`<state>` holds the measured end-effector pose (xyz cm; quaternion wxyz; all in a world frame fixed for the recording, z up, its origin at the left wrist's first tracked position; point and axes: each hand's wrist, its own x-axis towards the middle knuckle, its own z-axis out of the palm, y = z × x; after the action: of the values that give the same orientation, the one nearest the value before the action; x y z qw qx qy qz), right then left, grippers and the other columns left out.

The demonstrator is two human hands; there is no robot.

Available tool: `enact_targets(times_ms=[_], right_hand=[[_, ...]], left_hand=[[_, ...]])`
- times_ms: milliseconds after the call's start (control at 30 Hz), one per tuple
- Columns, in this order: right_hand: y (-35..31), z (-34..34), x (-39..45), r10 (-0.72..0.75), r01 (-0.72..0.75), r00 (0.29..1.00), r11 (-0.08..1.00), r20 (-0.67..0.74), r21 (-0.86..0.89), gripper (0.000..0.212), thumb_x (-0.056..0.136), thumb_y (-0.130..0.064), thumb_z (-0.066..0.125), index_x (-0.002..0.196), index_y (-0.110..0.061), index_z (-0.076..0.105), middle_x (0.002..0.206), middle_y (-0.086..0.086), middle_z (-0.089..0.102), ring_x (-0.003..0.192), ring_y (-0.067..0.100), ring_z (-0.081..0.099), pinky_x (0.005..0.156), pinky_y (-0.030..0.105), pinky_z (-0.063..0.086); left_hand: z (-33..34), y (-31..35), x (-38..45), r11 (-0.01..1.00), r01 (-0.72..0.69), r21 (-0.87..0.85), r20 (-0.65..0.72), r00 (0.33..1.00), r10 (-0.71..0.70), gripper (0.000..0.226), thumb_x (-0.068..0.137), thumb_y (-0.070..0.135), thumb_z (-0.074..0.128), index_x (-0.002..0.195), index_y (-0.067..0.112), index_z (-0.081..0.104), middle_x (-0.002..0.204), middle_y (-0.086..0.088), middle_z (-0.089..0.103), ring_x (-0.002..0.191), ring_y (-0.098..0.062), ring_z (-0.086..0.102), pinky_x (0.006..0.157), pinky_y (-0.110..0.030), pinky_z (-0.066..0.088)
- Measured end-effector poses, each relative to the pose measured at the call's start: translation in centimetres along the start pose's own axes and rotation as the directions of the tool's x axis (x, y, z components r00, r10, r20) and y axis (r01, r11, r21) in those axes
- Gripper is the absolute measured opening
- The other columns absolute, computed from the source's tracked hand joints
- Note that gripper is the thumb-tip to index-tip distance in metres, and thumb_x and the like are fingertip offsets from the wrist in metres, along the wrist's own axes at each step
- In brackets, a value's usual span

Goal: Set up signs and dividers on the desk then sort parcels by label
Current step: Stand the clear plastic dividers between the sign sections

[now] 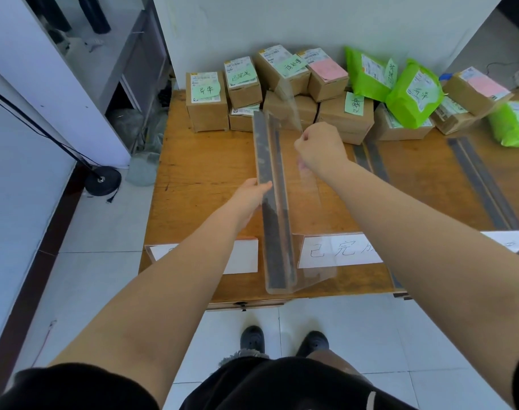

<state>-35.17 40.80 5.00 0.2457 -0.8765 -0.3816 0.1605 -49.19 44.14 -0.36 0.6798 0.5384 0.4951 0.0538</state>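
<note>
A long clear acrylic divider (274, 208) with dark strips along its base stands lengthwise on the wooden desk (199, 161). My left hand (250, 192) grips its left base edge about midway. My right hand (320, 149) is closed on the top edge of its upright clear panel. Two white paper signs lie along the desk's front: one (240, 255) left of the divider, partly hidden by my left arm, and one (338, 250) with handwritten characters to its right. Cardboard parcels (206, 102) and green mailer bags (412, 96) with labels are piled at the back.
Two pairs of dark strips (483, 184) run front to back on the desk's right half. A third white sign (506, 241) shows at the right edge. A wall stands behind the parcels. A lamp base (103, 180) and cable sit on the tiled floor to the left.
</note>
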Motion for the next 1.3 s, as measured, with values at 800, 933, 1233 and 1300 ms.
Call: enact_targets(times_ms=[800,933,1233,1300], right_hand=[[2.0,6.7,0.1,0.141,-0.13,0.97,0.989,0.201,-0.064,0.021,0.094,-0.017,0.045,0.083,-0.008,0.061,0.078,0.008,0.06,0.071,0.024,0.059,0.061,0.03,0.049],[2.1,6.2,0.6,0.131,-0.13,0.949,0.991,0.285,-0.023,0.029,0.097,-0.02,0.045,0.101,0.001,0.064,0.093,0.016,0.068,0.08,0.029,0.068,0.077,0.039,0.058],[1.7,6.2,1.0,0.136,-0.101,0.919,0.989,0.369,-0.112,0.031,0.099,-0.025,0.044,0.104,-0.001,0.063,0.096,0.014,0.069,0.084,0.023,0.069,0.077,0.031,0.058],[1.8,6.2,0.9,0.137,-0.095,0.916,0.987,0.377,-0.128,0.033,0.099,-0.026,0.042,0.103,-0.001,0.064,0.093,0.013,0.069,0.077,0.021,0.069,0.067,0.027,0.056]], left_hand=[[1.8,-0.6,2.0,0.992,-0.04,0.118,0.213,0.977,0.014,0.046,0.081,-0.005,0.064,0.121,0.014,0.049,0.104,0.0,0.057,0.103,-0.015,0.051,0.085,-0.017,0.049],[1.4,-0.8,2.0,0.989,-0.097,0.109,0.216,0.974,0.072,0.054,0.083,-0.006,0.062,0.131,0.011,0.048,0.109,0.001,0.057,0.101,-0.01,0.051,0.073,-0.012,0.045],[0.7,-0.7,2.4,0.999,-0.043,0.013,0.192,0.981,0.039,0.051,0.084,0.005,0.066,0.132,0.017,0.051,0.117,0.005,0.065,0.107,-0.01,0.061,0.083,-0.019,0.052],[0.6,-0.9,2.5,0.997,-0.055,0.055,0.192,0.98,0.043,0.061,0.082,0.007,0.068,0.137,0.02,0.046,0.125,0.002,0.063,0.116,-0.015,0.058,0.103,-0.033,0.044]])
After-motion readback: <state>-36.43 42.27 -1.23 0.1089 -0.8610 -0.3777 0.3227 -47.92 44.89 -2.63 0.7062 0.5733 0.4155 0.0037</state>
